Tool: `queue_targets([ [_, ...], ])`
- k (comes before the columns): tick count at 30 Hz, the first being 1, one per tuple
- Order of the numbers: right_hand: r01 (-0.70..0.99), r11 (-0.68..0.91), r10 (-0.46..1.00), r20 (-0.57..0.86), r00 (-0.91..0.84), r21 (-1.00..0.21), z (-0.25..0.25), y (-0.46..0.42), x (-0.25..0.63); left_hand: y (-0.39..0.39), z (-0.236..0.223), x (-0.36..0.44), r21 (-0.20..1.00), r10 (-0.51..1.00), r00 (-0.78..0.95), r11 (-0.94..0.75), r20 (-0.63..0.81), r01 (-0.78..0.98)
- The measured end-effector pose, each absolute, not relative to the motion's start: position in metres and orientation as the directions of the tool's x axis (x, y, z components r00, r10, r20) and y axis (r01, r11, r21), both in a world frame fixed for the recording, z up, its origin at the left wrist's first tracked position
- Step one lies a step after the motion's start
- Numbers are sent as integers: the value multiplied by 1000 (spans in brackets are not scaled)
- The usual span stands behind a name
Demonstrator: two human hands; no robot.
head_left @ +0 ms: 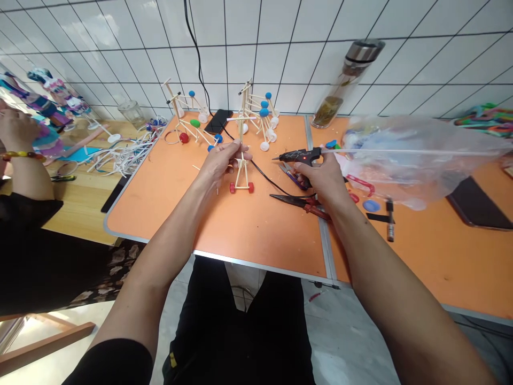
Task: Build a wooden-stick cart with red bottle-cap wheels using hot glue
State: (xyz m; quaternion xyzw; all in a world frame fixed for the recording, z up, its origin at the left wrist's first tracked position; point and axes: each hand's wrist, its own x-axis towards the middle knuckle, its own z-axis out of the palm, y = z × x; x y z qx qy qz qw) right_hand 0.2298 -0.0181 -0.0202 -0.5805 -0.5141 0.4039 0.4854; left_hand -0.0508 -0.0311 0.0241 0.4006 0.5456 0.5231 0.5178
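My left hand [221, 163] pinches a small frame of thin wooden sticks [242, 174], held upright over the orange table; two red caps sit at its lower ends. In my right hand [326, 176] is a black hot glue gun [298, 155] with a small red light. Its nozzle points left toward the stick frame, apart from it. A clear glue stick [360, 152] juts out behind the gun. Under my right hand lie red-handled pliers [300, 203] with dark jaws. Beyond my left hand stand stick models with blue balls [263, 105] and white caps.
A dark phone [218, 121] and a stick model with a green ball [195, 123] are at the back. To the right are a glass flask [339, 91], a plastic bag [404, 155] and another phone [481, 200]. At left, a co-worker's arm [24, 160] is near white strips [124, 152].
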Motion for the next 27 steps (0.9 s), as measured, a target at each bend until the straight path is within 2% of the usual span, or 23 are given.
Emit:
queue_targets([
  [8,107,-68,987,-51,152,-992,-29,-1,235,-29,21,-53,988,986,-110,116,-128,-105],
  [17,126,-172,973,-149,174,-977,-26,-1,242,-31,24,-51,985,981,-131,131,-145,-112],
  [20,227,-159,978,-123,166,-961,-27,1,251,-31,24,-51,986,982,-126,127,-141,-108],
  [23,429,-113,990,-64,127,-896,-25,2,259,-31,23,-51,987,985,-115,117,-129,-106],
  [27,744,-70,992,29,119,-664,-22,4,265,-31,22,-51,987,984,-118,119,-131,-106],
])
